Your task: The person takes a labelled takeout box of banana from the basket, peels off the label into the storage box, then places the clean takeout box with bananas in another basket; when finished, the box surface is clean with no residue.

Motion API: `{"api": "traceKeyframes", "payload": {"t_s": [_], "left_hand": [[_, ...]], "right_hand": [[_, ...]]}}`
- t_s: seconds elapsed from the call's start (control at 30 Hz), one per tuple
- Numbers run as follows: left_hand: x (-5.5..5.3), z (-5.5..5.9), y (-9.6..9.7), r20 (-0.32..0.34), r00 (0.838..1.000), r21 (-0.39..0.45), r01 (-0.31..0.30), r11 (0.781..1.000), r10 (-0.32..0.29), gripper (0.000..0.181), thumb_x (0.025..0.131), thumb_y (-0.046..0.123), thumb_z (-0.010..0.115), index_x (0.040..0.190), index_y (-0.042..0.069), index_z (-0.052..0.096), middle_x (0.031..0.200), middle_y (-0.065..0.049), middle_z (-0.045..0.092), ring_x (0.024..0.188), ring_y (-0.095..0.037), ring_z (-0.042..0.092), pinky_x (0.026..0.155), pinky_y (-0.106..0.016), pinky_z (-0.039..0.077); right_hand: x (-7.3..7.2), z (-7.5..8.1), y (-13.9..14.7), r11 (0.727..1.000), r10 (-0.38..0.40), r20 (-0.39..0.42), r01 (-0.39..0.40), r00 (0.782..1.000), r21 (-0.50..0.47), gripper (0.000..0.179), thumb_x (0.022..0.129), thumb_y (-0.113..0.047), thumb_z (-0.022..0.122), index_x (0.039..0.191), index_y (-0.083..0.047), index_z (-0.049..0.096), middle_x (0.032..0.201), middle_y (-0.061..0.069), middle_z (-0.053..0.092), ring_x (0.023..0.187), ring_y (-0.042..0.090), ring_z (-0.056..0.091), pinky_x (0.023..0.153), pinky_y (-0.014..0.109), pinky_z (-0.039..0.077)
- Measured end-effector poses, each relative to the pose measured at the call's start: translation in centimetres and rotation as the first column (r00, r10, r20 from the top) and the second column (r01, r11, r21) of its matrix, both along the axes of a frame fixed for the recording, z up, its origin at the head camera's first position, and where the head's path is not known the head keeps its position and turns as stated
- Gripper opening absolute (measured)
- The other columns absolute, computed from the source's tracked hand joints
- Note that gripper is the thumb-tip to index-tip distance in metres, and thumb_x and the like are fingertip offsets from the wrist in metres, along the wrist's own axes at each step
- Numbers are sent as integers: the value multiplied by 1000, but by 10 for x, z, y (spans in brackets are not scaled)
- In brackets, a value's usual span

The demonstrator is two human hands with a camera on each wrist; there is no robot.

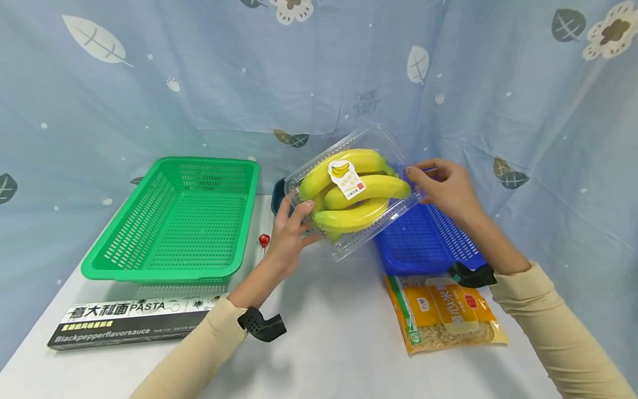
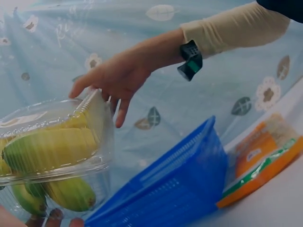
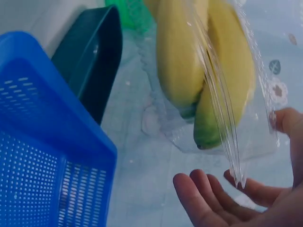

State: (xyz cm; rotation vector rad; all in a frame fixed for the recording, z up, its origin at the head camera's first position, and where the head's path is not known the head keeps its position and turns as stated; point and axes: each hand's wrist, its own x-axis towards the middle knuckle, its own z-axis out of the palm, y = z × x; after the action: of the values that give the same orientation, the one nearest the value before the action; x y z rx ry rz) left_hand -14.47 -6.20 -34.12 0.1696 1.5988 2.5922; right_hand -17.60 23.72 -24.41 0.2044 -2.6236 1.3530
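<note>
From my remote seat, I saw the clear box [image 1: 348, 180] of bananas [image 1: 370, 192] held tilted above the table [image 1: 329, 332], near the blue basket [image 1: 423, 268]. The left hand [image 1: 286, 238] grasped its lower left end, thumb over and fingers under, I suppose for bearing the weight. The right hand [image 1: 446, 188] pinched the opposite edge, perhaps because the wide box needed steadying.

all three views share the bananas [image 1: 377, 189]
</note>
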Motion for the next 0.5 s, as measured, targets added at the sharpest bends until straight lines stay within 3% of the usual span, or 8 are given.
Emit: {"api": "traceKeyframes", "payload": {"t_s": [0.1, 0.3, 0.4, 0.5], "left_hand": [[3, 2, -6, -6, 1000, -38, 11, 999, -11, 78, 90, 40, 63, 156, 27, 24, 137, -13, 52, 119, -31, 60, 92, -48, 54], [9, 10, -19, -19, 999, -120, 24, 992, -26, 76, 89, 43, 61, 156, 29, 28, 139, -11, 50, 121, -31, 59, 91, -50, 54], [12, 16, -27, -14, 999, -159, 33, 987, -35, 79, 88, 43, 60, 157, 27, 26, 141, -11, 47, 123, -32, 57, 90, -48, 53], [15, 22, -35, 1, 1000, -186, 30, 982, -30, 81, 88, 42, 59, 158, 22, 24, 142, -13, 47, 126, -32, 55, 90, -45, 53]], "right_hand": [[1, 3, 0, 999, 53, 0, -53, 999, -11, 53, 97, -43, 65, 135, -6, 58, 122, 16, 65, 97, 14, 66, 71, 27, 59], [10, 6, -6, 985, 171, 64, -169, 983, -40, 58, 100, -36, 62, 149, -10, 45, 131, 18, 61, 112, 25, 64, 75, 32, 60], [18, 5, -9, 976, 214, 92, -210, 972, -51, 58, 101, -34, 60, 151, -9, 42, 131, 20, 61, 109, 20, 65, 76, 33, 60], [26, 2, -13, 966, 254, 68, -249, 965, -75, 54, 102, -29, 60, 148, -5, 45, 127, 19, 63, 105, 15, 66, 76, 34, 60]]}}
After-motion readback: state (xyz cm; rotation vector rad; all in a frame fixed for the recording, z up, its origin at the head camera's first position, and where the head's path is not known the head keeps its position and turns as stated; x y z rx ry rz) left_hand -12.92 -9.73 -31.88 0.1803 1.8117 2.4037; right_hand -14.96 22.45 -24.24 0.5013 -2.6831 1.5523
